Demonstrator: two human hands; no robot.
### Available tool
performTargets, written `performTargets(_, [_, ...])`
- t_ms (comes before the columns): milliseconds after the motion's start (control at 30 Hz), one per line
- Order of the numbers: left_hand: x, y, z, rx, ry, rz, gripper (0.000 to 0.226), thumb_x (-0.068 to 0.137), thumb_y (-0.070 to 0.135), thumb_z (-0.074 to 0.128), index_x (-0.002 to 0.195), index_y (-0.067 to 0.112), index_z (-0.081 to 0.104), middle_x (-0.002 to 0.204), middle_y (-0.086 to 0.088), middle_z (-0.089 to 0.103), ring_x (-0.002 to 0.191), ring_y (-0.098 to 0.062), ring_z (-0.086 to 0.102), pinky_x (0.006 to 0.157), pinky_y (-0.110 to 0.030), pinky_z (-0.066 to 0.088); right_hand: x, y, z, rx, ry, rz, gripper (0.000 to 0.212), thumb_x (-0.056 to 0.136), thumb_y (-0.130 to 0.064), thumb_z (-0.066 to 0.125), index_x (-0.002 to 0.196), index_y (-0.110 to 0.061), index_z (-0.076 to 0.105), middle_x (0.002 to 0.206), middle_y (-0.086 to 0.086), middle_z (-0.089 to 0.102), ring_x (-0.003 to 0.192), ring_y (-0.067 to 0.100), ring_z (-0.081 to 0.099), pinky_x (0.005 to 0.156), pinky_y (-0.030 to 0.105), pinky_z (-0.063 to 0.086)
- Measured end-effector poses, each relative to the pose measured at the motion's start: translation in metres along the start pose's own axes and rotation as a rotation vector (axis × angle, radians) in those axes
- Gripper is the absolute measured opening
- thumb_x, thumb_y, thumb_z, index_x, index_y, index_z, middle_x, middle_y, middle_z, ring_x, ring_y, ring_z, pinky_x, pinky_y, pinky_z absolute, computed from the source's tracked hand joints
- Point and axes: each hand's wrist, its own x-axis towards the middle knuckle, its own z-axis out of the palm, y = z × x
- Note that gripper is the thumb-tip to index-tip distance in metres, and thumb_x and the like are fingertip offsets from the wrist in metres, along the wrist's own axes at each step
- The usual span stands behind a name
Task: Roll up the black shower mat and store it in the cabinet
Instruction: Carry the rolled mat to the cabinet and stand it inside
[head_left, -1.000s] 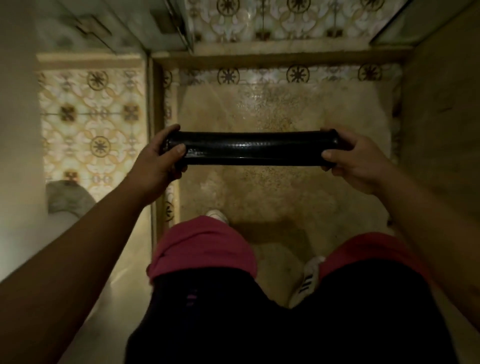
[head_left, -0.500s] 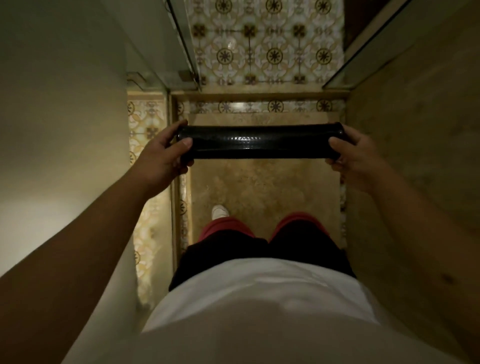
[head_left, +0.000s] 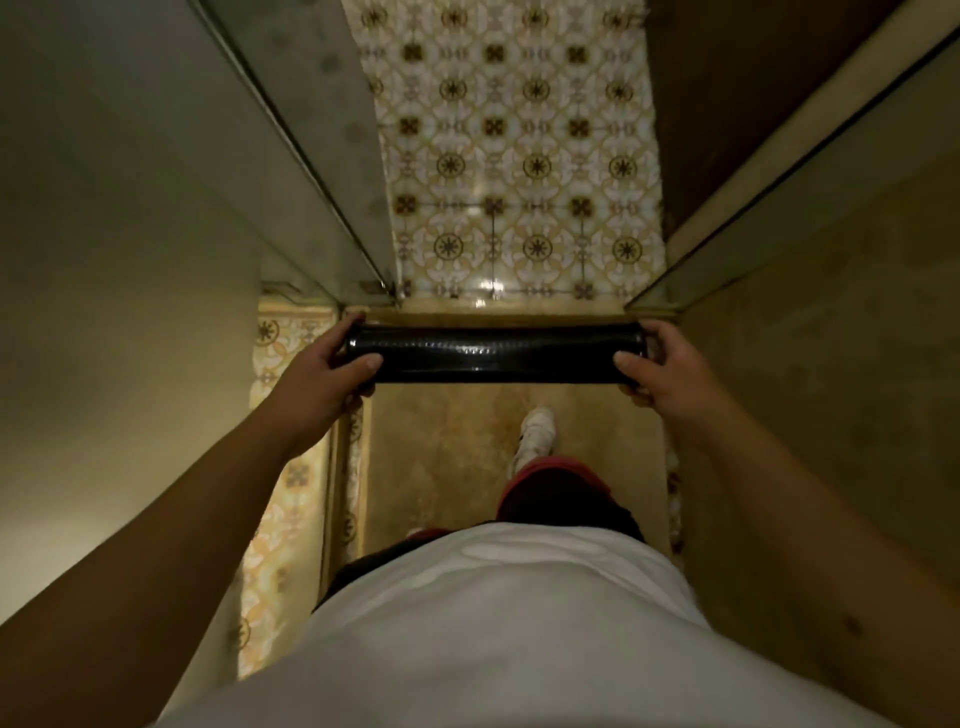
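The black shower mat is rolled into a tight, glossy horizontal tube, held out in front of me at about waist height. My left hand grips its left end, thumb on top. My right hand grips the right end the same way. The roll hangs over the shower's raised threshold. No cabinet is in view.
A glass shower panel runs along the left and another glass edge along the right, framing a narrow opening. Patterned floor tiles lie beyond it. Beige walls close in on both sides. My white shoe stands on the shower floor.
I have straightened up from a crouch and stepped toward the opening; the rolled mat rose with both hands still on its ends, and more tiled floor beyond shows.
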Motion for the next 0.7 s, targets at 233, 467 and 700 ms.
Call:
performTargets(233, [0.046,0.064,0.044,-0.018,0.108,0.025,0.058,0.088,0.009,0.066,0.135,0.036,0.049,0.104,-0.004,0.061,0.070,-0.021,0.055,0.059,-0.034,0.041,0.082,-0.069,-0.048,-0.068,-0.060,-0.041,0.039,0.082,-0.017,0.073,0.102,-0.044,0.054,0.092,-0.005,0.069,0.074,0.017,0.068,0.063,0.038,0.056])
performTargets(467, [0.133,0.131,0.066,0.016,0.156,0.046,0.057,0.087,0.015,0.068,0.137,0.034,0.049,0.104,0.002,0.061,0.072,-0.019,0.057,0.061,-0.033,0.043,0.172,-0.134,-0.077,-0.060,-0.074,-0.016,0.041,0.084,-0.018,0.071,0.114,-0.035,0.050,0.101,0.003,0.065,0.082,0.023,0.066,0.071,0.045,0.055])
performTargets(700, [0.271,0.201,0.057,0.031,0.102,0.045,0.060,0.085,0.021,0.071,0.137,0.038,0.047,0.109,0.001,0.063,0.065,-0.009,0.062,0.052,-0.020,0.048,0.286,-0.195,-0.083,-0.003,-0.001,0.019,0.048,0.084,-0.014,0.070,0.124,-0.023,0.046,0.093,-0.003,0.067,0.067,0.015,0.061,0.053,0.027,0.047])
